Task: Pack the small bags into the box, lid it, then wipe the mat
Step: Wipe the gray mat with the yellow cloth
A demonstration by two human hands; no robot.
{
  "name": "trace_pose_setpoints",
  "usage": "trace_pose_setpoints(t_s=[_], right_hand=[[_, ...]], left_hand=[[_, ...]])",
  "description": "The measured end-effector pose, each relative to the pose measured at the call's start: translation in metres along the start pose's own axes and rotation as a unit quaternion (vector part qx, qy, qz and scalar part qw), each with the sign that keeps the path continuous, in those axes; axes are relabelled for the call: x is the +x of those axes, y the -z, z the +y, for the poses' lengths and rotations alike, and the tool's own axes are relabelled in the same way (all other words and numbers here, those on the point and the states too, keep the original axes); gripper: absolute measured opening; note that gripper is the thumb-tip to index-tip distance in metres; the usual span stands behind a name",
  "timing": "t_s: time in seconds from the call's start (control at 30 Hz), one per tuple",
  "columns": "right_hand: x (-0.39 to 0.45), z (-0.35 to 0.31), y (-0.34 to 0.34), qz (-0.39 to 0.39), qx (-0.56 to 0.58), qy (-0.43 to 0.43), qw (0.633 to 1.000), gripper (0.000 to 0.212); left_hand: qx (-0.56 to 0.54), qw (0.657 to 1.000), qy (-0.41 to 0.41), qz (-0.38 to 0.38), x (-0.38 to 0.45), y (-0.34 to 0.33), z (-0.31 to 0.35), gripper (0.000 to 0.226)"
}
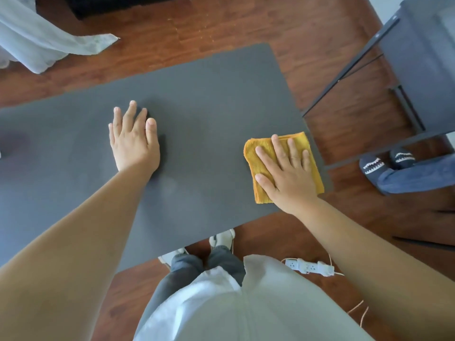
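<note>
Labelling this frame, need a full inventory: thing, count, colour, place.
mat: 1, dark grey, centre, on the floor
cloth: 1, folded, yellow-orange, right end of mat
wood floor: reddish brown, all round
fabric: 1, pale, top left
frame furniture: 1, dark, top right
slippers: 2, dark with white teeth pattern, right, under the furniture
power strip: 1, white, floor, bottom right
shoes: 2, white, near edge of mat
left hand: flat on mat, fingers straight
right hand: flat, presses cloth

Bare forearms, white shirt (246, 303), dark grey trousers (187, 267) — white shoes (222, 238)
</note>
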State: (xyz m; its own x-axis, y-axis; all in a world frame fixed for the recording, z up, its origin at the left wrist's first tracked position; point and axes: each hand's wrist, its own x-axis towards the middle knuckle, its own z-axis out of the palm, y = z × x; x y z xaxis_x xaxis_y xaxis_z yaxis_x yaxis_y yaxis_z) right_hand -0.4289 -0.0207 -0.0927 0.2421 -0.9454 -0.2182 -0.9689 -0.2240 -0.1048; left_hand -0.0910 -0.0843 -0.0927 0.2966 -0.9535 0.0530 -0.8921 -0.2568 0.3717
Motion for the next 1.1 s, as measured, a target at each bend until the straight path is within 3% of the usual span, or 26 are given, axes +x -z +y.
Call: trace_pose_setpoints(t_s=[0.17,0.37,0.5,0.67,0.87,1.1], right_hand=[[-0.018,-0.079,-0.011,0.009,0.036,0.002,0.999,0.064],[-0.034,-0.161,-0.02,-0.001,0.05,0.092,0.995,0.064],[-0.041,-0.183,-0.024,-0.01,0.021,0.153,0.988,0.065],[-0.039,-0.149,-0.023,0.023,0.043,0.184,0.982,0.062],[-0.034,-0.073,-0.017,0.052,0.033,0.109,0.992,0.063],[-0.022,0.014,-0.004,0.025,-0.005,0.055,0.998,0.063]], left_hand=[[0.007,1.0,0.001,-0.004,0.0,-0.001,0.0,0.059],[-0.002,1.0,0.001,-0.002,0.002,-0.002,-0.003,0.06],[-0.002,1.0,-0.004,0.002,0.002,-0.002,-0.003,0.06],[-0.003,1.0,-0.007,0.004,0.003,-0.002,-0.004,0.059],[0.021,0.999,0.001,-0.035,0.001,-0.005,-0.003,0.058],[0.086,0.991,-0.006,-0.106,-0.023,-0.003,-0.01,0.063]])
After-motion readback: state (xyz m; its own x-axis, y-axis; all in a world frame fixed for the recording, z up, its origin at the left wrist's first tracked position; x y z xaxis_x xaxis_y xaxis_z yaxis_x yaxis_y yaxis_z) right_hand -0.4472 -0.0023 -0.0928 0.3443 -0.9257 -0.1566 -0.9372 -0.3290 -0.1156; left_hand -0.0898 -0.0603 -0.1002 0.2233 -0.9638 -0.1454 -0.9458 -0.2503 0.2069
